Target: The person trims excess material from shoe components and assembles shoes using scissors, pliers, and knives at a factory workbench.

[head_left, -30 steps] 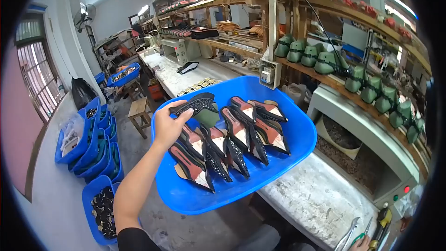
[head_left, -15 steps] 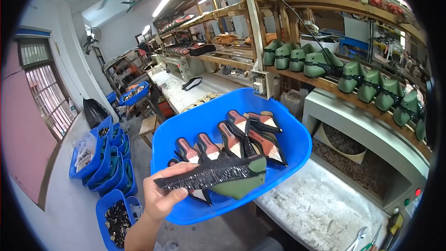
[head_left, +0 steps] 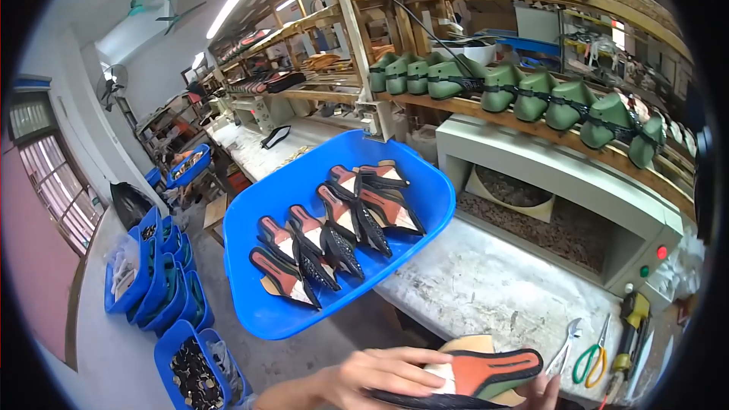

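A black shoe upper on a green last (head_left: 497,383), its reddish-orange and white underside turned up, is at the bottom of the view. My left hand (head_left: 391,370) lies over its white part, fingers wrapped round it. At the shoe's right end my right hand (head_left: 541,393) is partly in view, its fingertips against the shoe; the rest is cut off by the frame edge. A tan piece (head_left: 469,343) shows behind the shoe. Several similar shoes (head_left: 304,224) lie in a blue basin (head_left: 266,326) further up.
Pliers (head_left: 564,345), scissors (head_left: 591,364) and a yellow-and-black tool (head_left: 632,326) lie on the worn worktop (head_left: 486,288). Behind it stands a grey machine (head_left: 562,159) with a red button. Green lasts (head_left: 456,80) line a wooden shelf. Blue bins (head_left: 163,288) are stacked at left.
The view has turned right. The shoe has moved from over the basin to the bottom right and now shows its underside. My right hand has come into view at its end.
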`<state>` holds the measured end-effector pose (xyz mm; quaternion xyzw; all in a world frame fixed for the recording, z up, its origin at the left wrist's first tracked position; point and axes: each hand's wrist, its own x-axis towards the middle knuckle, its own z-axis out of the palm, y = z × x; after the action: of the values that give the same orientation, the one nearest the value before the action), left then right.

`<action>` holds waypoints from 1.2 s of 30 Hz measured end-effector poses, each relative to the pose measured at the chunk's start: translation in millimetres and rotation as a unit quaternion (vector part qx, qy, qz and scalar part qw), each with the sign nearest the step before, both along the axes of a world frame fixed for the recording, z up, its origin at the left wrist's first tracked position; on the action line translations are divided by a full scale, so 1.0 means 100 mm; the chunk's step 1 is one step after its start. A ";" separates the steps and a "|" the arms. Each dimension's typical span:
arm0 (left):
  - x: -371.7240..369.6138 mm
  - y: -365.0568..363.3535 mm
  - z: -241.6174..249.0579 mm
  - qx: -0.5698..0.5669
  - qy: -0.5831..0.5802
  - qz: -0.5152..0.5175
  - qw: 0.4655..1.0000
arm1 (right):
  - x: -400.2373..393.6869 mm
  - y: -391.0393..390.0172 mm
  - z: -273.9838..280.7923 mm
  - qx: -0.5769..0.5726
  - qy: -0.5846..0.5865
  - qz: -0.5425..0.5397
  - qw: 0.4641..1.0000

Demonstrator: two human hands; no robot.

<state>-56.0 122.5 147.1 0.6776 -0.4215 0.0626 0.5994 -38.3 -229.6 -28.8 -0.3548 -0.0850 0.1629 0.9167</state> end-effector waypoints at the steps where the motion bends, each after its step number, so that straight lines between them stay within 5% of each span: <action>1: 0.05 -0.07 -0.08 0.023 -0.020 -0.044 0.999 | -0.07 0.02 -0.14 -0.086 0.082 -0.050 0.992; 7: 0.15 -0.36 -0.24 0.083 -0.069 -0.075 0.991 | -0.15 -0.19 -0.17 -0.114 0.029 -0.053 0.992; 13: 0.13 -0.36 -0.34 0.054 0.138 0.013 0.989 | 0.03 -0.12 -0.03 -0.141 -0.066 -0.111 0.982; 16: 0.25 -0.37 -0.51 0.148 0.307 -0.008 0.940 | 0.18 -0.03 -0.09 -0.187 -0.202 -0.185 0.943; 21: 0.50 -0.70 -0.83 0.195 0.381 -0.073 0.901 | 0.31 -0.02 -0.14 -0.239 -0.419 -0.309 0.820; 27: 0.54 -0.69 -0.96 0.113 0.329 0.062 0.935 | 0.31 -0.67 -0.28 -0.327 -0.219 -0.320 0.862; 29: 0.66 -0.65 -0.88 0.139 0.306 0.093 0.937 | 0.35 -0.72 -0.32 -0.573 -0.191 -0.328 0.726; 31: 0.75 -0.67 -0.91 0.237 0.142 0.203 0.939 | 0.41 -0.74 -0.36 -0.773 -0.146 -0.311 0.534; 36: 0.85 -0.88 -1.11 0.261 0.034 0.213 0.941 | 0.55 -0.76 -0.38 -0.813 -0.094 -0.300 0.491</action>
<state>29.3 34.8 36.5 0.8858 -0.2483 0.0538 0.3883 16.3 -305.9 -67.2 -0.9600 0.1106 -0.1590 0.2023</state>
